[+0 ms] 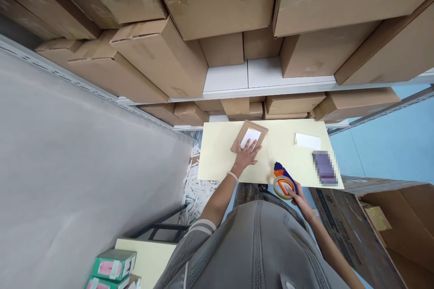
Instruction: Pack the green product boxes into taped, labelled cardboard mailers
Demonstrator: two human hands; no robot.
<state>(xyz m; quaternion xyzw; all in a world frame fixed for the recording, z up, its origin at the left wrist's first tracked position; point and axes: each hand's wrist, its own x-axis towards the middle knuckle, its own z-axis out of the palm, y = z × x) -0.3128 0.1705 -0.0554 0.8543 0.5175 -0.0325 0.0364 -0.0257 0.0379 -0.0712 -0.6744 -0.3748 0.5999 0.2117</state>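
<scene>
My left hand (247, 154) lies with fingers spread on a small flat cardboard box (236, 141), over the lower part of a white label (251, 134) on its top. The box rests askew on a pale yellow table (213, 158). In my right hand (297, 195) is a tape dispenser (287, 175) with a dark blue and orange body and a roll of tape. It is held at the table's front edge, to the right of the box and apart from it. My right fingers wrap its handle and are partly hidden.
A white label or slip (307, 141) and a pixelated purple-grey item (324, 168) lie on the table's right side. Shelves (227, 79) with several cardboard boxes stand beyond. Shredded paper (198, 194) is at left, an open large carton (400, 216) at right, green boxes (113, 264) at lower left.
</scene>
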